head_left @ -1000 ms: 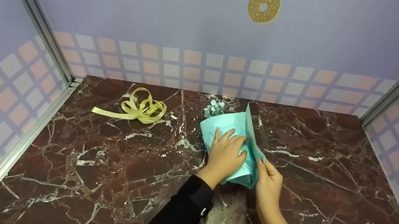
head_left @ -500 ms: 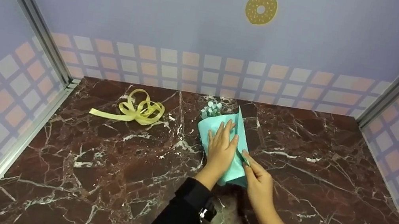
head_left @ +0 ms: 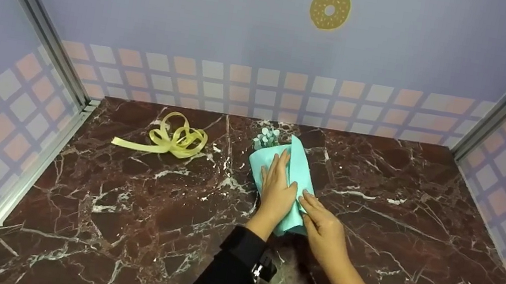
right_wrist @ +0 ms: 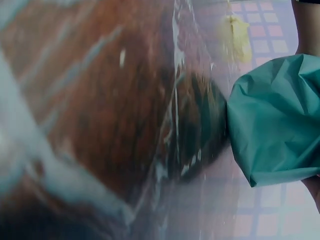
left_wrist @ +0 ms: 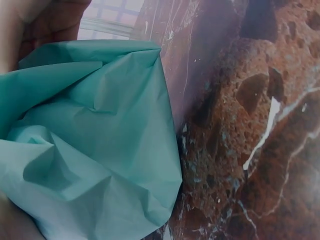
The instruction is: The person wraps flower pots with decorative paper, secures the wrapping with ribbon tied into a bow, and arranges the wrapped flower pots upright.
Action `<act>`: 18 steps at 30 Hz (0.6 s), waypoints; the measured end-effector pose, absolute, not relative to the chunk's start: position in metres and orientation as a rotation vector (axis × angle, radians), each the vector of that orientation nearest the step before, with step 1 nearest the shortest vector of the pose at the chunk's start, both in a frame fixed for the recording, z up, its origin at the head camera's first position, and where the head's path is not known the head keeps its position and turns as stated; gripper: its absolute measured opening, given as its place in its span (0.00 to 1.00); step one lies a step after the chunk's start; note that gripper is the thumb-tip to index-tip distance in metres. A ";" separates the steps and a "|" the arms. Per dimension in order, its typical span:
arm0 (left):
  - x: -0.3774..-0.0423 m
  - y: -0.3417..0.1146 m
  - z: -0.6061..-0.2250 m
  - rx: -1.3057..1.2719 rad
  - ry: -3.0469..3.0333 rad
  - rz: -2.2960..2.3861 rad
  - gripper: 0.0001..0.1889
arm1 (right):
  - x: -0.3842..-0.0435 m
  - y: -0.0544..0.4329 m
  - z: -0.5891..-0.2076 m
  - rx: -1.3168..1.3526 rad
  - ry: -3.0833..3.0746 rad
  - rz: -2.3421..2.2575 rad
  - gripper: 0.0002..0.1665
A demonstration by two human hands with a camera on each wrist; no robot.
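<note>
A sheet of turquoise wrapping paper (head_left: 299,165) lies folded around a small bunch of flowers (head_left: 265,139), whose pale blossoms stick out at the far left end. My left hand (head_left: 275,197) presses flat on the paper with straight fingers. Along its right side, my right hand (head_left: 329,233) rests its extended fingertips on the folded-over flap. In the left wrist view the creased lower end of the wrapping paper (left_wrist: 125,130) fills the left half. The right wrist view catches the paper (right_wrist: 275,115) at its right edge; the stems are hidden inside.
A looped yellow ribbon (head_left: 176,149) lies to the left on the dark red marble tabletop (head_left: 158,228). A purple wall (head_left: 250,30) with a checked band stands behind, and side walls with metal rails (head_left: 43,22) close off left and right.
My right hand has brought the paper's raised right flap over to the left and let its edge down flat. My left hand has shifted slightly left, its fingers straighter and closer together.
</note>
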State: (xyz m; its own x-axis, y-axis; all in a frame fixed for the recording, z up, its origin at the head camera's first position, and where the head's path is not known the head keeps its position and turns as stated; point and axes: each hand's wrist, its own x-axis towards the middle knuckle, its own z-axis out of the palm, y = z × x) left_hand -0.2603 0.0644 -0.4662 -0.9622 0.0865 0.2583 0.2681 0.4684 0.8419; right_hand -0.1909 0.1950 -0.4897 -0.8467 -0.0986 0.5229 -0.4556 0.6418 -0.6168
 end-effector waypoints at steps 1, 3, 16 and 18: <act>-0.260 0.065 -0.466 -0.305 -2.536 -1.499 0.39 | -0.191 0.196 -0.490 0.445 -2.419 1.063 0.22; -0.260 0.065 -0.467 -0.306 -2.534 -1.496 0.40 | -0.191 0.197 -0.491 0.461 -2.421 1.019 0.22; -0.263 0.063 -0.467 -0.452 -2.514 -1.523 0.33 | -0.192 0.193 -0.496 0.622 -2.141 0.638 0.19; -0.263 0.062 -0.467 -0.457 -2.527 -1.530 0.30 | -0.192 0.191 -0.494 0.628 -2.111 0.629 0.18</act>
State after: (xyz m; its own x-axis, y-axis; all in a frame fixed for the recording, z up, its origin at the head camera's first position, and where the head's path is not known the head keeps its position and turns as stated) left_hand -0.2628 0.0617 -0.4671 -0.9419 0.1791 0.2841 0.3348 0.4323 0.8373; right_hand -0.1916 0.1912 -0.4939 -0.5340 -0.2131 0.8182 -0.6260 0.7501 -0.2132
